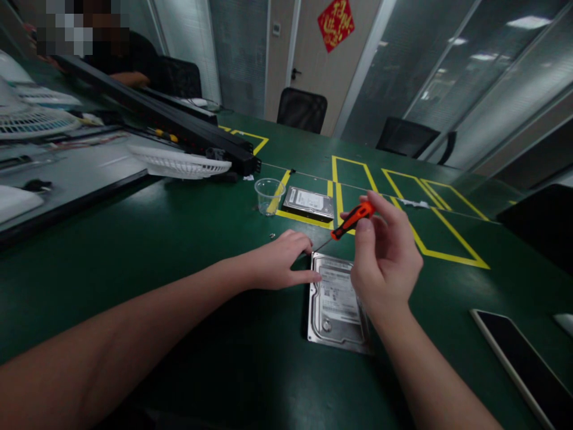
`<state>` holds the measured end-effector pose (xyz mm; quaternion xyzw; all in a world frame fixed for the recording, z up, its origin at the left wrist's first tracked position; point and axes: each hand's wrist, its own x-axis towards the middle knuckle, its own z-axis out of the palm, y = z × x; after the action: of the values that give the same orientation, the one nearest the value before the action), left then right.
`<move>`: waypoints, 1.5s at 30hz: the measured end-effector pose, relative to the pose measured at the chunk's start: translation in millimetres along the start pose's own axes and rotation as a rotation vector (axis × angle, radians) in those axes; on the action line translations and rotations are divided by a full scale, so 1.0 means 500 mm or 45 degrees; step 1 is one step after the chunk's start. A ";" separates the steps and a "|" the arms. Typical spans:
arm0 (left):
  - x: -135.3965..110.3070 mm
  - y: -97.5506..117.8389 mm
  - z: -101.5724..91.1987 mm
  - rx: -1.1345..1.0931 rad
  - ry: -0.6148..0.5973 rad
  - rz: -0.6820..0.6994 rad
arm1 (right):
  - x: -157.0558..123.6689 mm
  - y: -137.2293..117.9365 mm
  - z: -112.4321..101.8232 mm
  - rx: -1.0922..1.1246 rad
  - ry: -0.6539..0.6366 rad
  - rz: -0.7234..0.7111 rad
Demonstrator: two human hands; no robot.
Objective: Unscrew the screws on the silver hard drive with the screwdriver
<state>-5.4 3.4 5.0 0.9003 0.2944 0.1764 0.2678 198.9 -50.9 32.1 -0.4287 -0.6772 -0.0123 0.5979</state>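
Your right hand [385,263] pinches orange screwdriver [353,220] by fingertips, shaft slanting toward 8 o'clock, tip at far-left corner of hard drive [335,304]. Your left hand [280,260] rests palm-down on table [179,251], fingers together, thumb against the hard drive's left edge. Second drive [310,203] at its 12 o'clock, clear cup [268,196] at 11.

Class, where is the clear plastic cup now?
Head view, left of centre: the clear plastic cup stands just left of the far hard drive, beyond the left hand.

Dim room under ceiling panels, dark shadows near the bottom, wide-angle bending at the edges
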 end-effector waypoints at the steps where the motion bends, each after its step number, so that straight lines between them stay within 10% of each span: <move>1: 0.000 0.000 -0.001 0.001 -0.003 -0.003 | 0.001 0.001 0.000 -0.019 0.017 -0.015; 45: 0.000 0.002 -0.002 -0.012 -0.009 -0.009 | 0.005 -0.007 0.012 0.123 0.129 -0.023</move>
<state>-5.7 3.2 6.3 0.8986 0.2957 0.1737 0.2736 192.1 -48.3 34.3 -0.3922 -0.6496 -0.0067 0.6513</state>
